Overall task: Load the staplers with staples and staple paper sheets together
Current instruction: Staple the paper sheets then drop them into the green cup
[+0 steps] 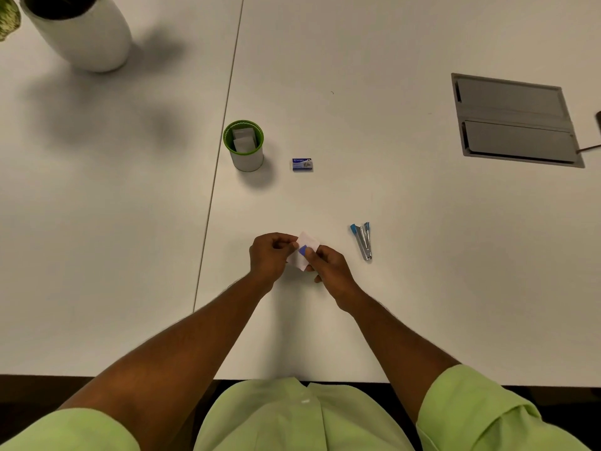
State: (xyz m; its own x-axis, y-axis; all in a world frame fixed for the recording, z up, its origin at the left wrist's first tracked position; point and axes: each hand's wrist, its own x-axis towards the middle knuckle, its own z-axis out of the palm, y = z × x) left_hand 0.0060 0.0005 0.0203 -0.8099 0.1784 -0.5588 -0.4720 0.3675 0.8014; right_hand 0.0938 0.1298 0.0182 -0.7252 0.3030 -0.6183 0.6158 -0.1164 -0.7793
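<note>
Paper sheets (308,248), small and white, sit pinched between our hands just above the table (422,288) near the middle of its near edge: our left hand (270,255) curls its fingertips onto the left edge, while our right hand (328,265) is closed around a small blue stapler (303,250) clamped over the sheets. We judge the paper light and floppy, easily creased or slipped out of line, so it is best held close to the stapling corner with the edges squared. A second, opened stapler (363,240) lies just right of our hands, and the staple box (302,164) and a green-rimmed cup (244,146) stand farther toward the middle.
</note>
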